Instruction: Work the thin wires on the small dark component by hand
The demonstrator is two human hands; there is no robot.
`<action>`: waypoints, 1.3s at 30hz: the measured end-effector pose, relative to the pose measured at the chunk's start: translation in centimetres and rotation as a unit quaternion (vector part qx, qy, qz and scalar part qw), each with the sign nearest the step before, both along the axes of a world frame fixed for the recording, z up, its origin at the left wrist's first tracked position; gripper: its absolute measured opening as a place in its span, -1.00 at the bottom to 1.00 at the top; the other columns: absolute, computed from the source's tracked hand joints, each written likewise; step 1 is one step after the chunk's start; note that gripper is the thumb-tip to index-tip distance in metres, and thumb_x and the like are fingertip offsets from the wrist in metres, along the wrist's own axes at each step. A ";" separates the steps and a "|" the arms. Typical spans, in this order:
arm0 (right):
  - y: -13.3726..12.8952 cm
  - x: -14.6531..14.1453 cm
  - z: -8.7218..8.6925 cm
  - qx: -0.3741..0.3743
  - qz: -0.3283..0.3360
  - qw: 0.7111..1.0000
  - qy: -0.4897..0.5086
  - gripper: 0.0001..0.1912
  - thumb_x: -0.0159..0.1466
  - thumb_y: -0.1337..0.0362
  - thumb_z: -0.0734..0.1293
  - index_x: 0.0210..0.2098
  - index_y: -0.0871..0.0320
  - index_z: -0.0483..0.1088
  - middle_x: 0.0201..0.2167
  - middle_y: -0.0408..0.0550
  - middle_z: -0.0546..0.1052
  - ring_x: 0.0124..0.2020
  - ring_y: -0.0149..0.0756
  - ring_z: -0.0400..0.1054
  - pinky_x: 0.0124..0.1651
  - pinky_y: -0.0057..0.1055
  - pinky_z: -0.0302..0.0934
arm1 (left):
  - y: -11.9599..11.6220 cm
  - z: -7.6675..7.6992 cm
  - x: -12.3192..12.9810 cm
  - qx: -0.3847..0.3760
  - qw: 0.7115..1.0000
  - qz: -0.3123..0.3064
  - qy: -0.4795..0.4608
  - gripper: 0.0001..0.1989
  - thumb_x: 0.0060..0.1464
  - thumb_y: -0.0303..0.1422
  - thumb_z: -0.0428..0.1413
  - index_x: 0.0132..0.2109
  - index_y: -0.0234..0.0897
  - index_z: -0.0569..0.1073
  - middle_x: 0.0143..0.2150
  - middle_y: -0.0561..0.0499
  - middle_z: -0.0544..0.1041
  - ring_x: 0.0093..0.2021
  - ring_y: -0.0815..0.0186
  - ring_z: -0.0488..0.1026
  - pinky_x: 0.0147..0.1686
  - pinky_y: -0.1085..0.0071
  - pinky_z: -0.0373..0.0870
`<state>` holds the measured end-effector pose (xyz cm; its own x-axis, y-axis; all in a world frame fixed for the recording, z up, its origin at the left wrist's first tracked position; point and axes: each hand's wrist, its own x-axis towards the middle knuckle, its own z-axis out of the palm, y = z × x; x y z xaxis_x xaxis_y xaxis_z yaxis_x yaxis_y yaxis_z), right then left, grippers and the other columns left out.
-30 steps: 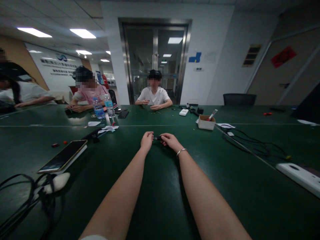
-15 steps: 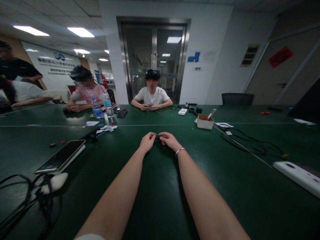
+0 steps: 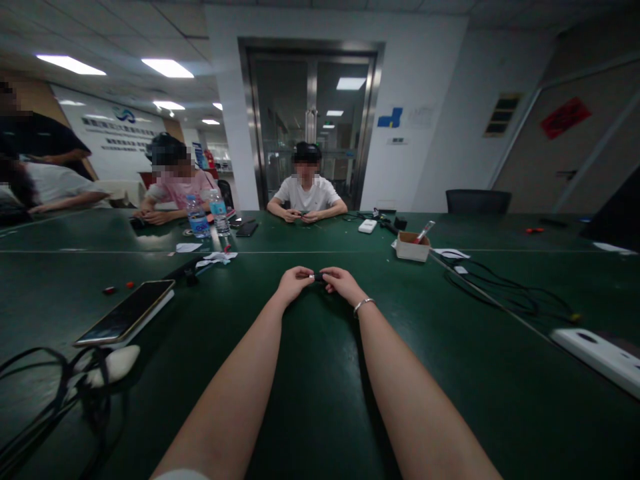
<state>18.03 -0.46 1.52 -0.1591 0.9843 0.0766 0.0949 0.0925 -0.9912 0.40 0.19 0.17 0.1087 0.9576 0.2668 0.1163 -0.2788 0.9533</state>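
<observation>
Both arms reach out over the green table (image 3: 320, 373). Between my hands is a small black object with a pale, shiny bit at its left end (image 3: 319, 277); it resembles a USB stick, but its kind is too small to make out. My left hand (image 3: 294, 285) pinches the left end between thumb and fingers. On the other side, my right hand (image 3: 343, 285) is closed in a pinch on the black right end. Fingers cover part of the object. A silver bracelet (image 3: 363, 305) circles my right wrist.
To the left, a phone (image 3: 129, 310) rests on a white box, near a white mouse-shaped item (image 3: 117, 365) and black cables (image 3: 55, 380). Farther off are bottles (image 3: 219, 213), paper scraps (image 3: 217, 259) and a small carton (image 3: 413, 248). A power strip (image 3: 595, 353) lies right. Several people sit beyond.
My hands have drawn slightly apart, and a pale shiny bit now shows at the black object's left end. The whole view has shifted a little.
</observation>
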 end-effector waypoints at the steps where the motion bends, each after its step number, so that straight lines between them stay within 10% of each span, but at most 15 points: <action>1: 0.0 0.0 0.0 -0.004 -0.001 1.000 0.001 -0.84 0.26 0.48 0.26 -0.18 0.26 0.42 -0.57 -0.14 0.46 -0.66 -0.56 0.29 -0.57 -0.62 0.26 | 0.0 0.0 0.0 -0.002 1.000 -0.004 -0.002 -0.71 -0.21 -0.36 0.30 -0.26 -0.34 0.54 -0.27 -0.12 0.55 -0.24 0.24 0.48 -0.11 0.24 0.36; 19: 0.2 0.0 -0.2 0.001 0.008 1.000 -0.007 -0.81 0.25 0.27 0.34 -0.44 0.27 0.38 -0.64 -0.11 0.46 -0.65 -0.52 0.31 -0.57 -0.64 0.25 | -0.7 0.7 0.1 -0.010 0.999 -0.017 -0.029 -0.72 -0.27 -0.39 0.32 -0.30 -0.34 0.52 -0.30 -0.08 0.56 -0.26 0.29 0.47 -0.08 0.25 0.35; 27: -0.2 0.2 -0.2 0.044 0.005 0.999 0.014 -0.58 0.15 0.32 0.41 0.00 0.16 0.33 -0.31 -0.11 0.49 -0.65 -0.60 0.29 -0.61 -0.62 0.26 | -0.3 0.2 -0.1 -0.044 0.997 -0.012 -0.061 -0.66 -0.26 -0.32 0.32 -0.26 -0.33 0.50 -0.28 -0.08 0.55 -0.23 0.26 0.48 -0.12 0.26 0.37; 39: 0.2 0.0 -0.3 0.008 0.007 1.000 -0.014 -0.82 0.21 0.27 0.36 -0.43 0.28 0.44 -0.61 -0.09 0.49 -0.66 -0.55 0.26 -0.57 -0.62 0.21 | -1.4 0.6 -0.2 -0.061 0.997 -0.036 -0.027 -0.66 -0.30 -0.35 0.35 -0.31 -0.36 0.50 -0.37 -0.07 0.54 -0.31 0.28 0.48 -0.16 0.26 0.38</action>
